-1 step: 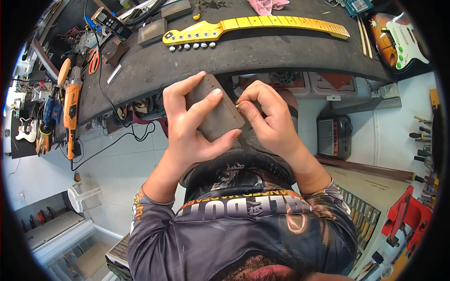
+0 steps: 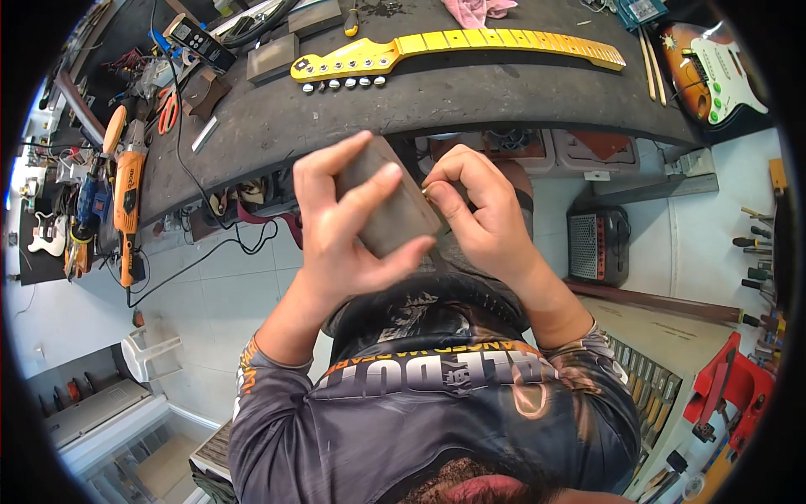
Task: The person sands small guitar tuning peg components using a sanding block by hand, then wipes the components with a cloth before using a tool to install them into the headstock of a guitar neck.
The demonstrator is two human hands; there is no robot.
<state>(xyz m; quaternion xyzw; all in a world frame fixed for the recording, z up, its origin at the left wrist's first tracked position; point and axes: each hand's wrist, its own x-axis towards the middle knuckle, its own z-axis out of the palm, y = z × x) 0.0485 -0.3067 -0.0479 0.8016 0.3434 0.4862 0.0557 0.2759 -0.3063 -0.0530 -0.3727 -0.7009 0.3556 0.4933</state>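
Observation:
A flat grey rectangular block (image 2: 384, 203) is in my left hand (image 2: 344, 218), its fingers spread around the block and blurred by motion. At the block's right edge my right hand (image 2: 474, 206) pinches a tiny brass-coloured piece (image 2: 428, 189) between thumb and bent index finger; most of the piece is hidden. Both hands are over my lap, just short of the dark workbench (image 2: 277, 118). Beyond them on the bench lies a yellow guitar neck (image 2: 453, 42) with silver tuners.
Orange power tool (image 2: 128, 193), orange-handled scissors (image 2: 168, 109) and cables are at the left. A sunburst guitar body (image 2: 701, 84), two sticks (image 2: 651, 63) and a pink cloth (image 2: 478, 10) are on the bench. An amplifier (image 2: 596, 244) stands below; a red tool (image 2: 722, 386) is right.
My left hand and the grey block have shifted slightly to the right and are now blurred. My right hand is almost unmoved.

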